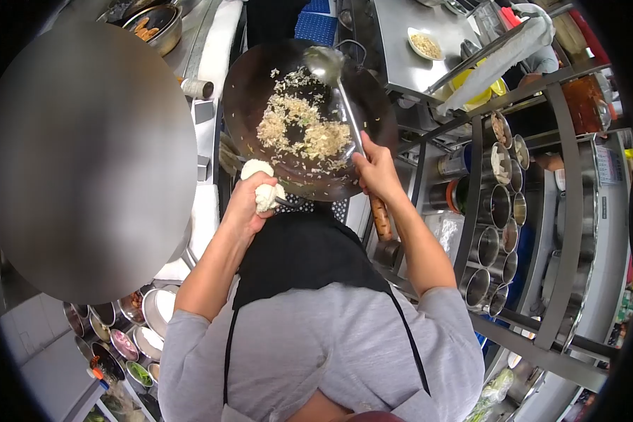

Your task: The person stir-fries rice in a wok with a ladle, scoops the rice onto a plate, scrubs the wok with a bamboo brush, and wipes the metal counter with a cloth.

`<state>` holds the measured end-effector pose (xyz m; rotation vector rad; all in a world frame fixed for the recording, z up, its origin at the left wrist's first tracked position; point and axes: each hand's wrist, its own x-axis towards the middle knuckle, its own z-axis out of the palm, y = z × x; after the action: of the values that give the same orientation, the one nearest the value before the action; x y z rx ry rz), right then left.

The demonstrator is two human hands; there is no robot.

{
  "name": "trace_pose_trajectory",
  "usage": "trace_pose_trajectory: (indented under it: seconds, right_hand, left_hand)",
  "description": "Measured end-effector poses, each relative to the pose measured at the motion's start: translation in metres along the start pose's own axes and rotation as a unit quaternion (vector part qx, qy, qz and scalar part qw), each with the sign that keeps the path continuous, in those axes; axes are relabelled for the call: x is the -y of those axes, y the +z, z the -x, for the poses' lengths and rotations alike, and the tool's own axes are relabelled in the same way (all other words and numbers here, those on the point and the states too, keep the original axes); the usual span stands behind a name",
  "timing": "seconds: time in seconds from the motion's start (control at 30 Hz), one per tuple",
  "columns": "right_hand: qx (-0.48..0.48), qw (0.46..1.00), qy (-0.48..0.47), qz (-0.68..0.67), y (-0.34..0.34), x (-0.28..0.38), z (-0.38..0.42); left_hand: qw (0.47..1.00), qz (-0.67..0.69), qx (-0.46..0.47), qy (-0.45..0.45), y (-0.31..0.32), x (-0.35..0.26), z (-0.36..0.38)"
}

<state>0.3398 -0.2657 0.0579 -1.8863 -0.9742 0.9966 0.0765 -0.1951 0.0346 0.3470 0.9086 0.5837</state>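
Note:
A large dark wok (235, 91) is in front of my body, with fried rice (288, 116) spread over its bottom and up its sides. My left hand (247, 200) is closed around a bunched white cloth (269, 198) at the wok's near left rim, where part of a dark loop handle (288, 202) shows. A metal ladle (348, 105) is gripped in my right hand (378, 167) at the wok's right side. Its bowl rests near the far rim, and its wooden handle end sticks out below my fist.
On the right, a metal rack (559, 211) holds several steel containers (499, 204). A white dish of food (425, 43) sits on the steel counter (394, 28) behind. At lower left are several bowls of ingredients (124, 344). A blurred oval covers much of the left.

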Motion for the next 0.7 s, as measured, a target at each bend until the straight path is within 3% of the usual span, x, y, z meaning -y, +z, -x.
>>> trace_pose_trajectory:
  seconds: [0.13,0.2,0.33,0.4,0.43,0.47,0.5,0.57,0.63,0.67,0.7]
  right_hand:
    - [0.14,0.99,0.033,0.01,-0.012,0.018,0.033]
    - [0.074,0.99,-0.068,0.094,-0.008,0.007,0.018]
    - [0.014,0.972,-0.143,0.185,-0.004,0.014,0.001]
    - [0.119,0.963,-0.128,0.205,-0.012,0.025,0.029]
    - [0.175,0.965,0.014,0.194,-0.019,0.05,0.05]
    - [0.199,0.965,0.049,0.165,-0.024,0.058,0.062]
    - [0.156,0.971,-0.034,0.18,-0.028,0.041,0.057]
    - [0.068,0.965,-0.109,0.229,-0.027,0.015,0.042]
    - [0.019,0.967,-0.058,0.249,-0.031,0.029,0.02]
    - [0.034,0.982,0.022,0.183,-0.031,0.039,0.015]
    - [0.028,0.989,0.024,0.141,-0.024,0.034,0.014]
  left_hand:
    - [0.999,0.012,0.025,-0.019,-0.006,0.003,-0.006]
    - [0.999,0.009,0.023,-0.023,-0.009,0.005,-0.002]
    - [0.999,-0.005,0.03,-0.019,-0.014,0.005,-0.005]
    - [0.999,0.001,0.023,-0.028,-0.012,0.002,-0.005]
    - [0.999,0.01,0.023,-0.039,-0.014,0.002,-0.006]
    - [0.998,0.02,0.023,-0.049,-0.015,0.001,-0.007]
    - [0.998,0.032,0.022,-0.055,-0.018,0.003,-0.007]
    - [0.999,0.019,0.014,-0.041,-0.019,0.005,-0.003]
    - [0.999,0.014,0.023,-0.038,-0.021,0.006,-0.003]
    - [0.999,0.016,0.028,-0.035,-0.022,0.006,-0.005]
    - [0.999,0.018,0.032,-0.032,-0.023,0.005,-0.008]
